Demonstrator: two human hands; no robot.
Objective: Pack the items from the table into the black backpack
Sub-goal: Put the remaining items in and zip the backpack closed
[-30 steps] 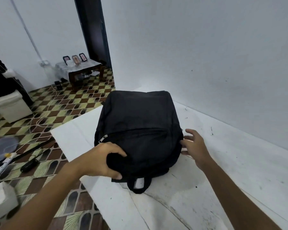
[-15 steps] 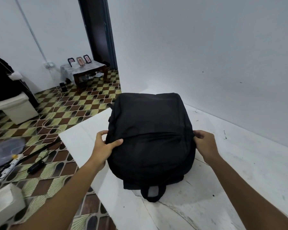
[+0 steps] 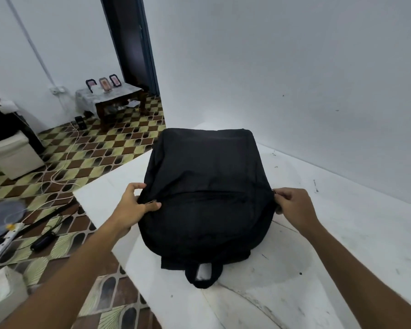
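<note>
Black backpack [image 3: 207, 193] flat on white bench [image 3: 342, 233], near left edge, carry loop [image 3: 203, 275] toward person. Left hand [image 3: 131, 207] pinches fabric at bag's left side, fingers clenched on it. Right hand [image 3: 292, 205] grips right side, fingers curled on zipper area. Beyond: white wall [image 3: 294, 67].

1 black fabric backpack [image 3: 207, 191] | 1 white scuffed table [image 3: 330, 245] | 2 bare hands: left hand [image 3: 133, 206], right hand [image 3: 293, 206] | 3 small standing picture frames [image 3: 103, 82] | 1 low dark wooden side table [image 3: 119, 100] | 1 grey round fan [image 3: 3, 219] | 1 white power strip [image 3: 3, 241] | 1 white box-shaped stool [image 3: 12, 154]
</note>
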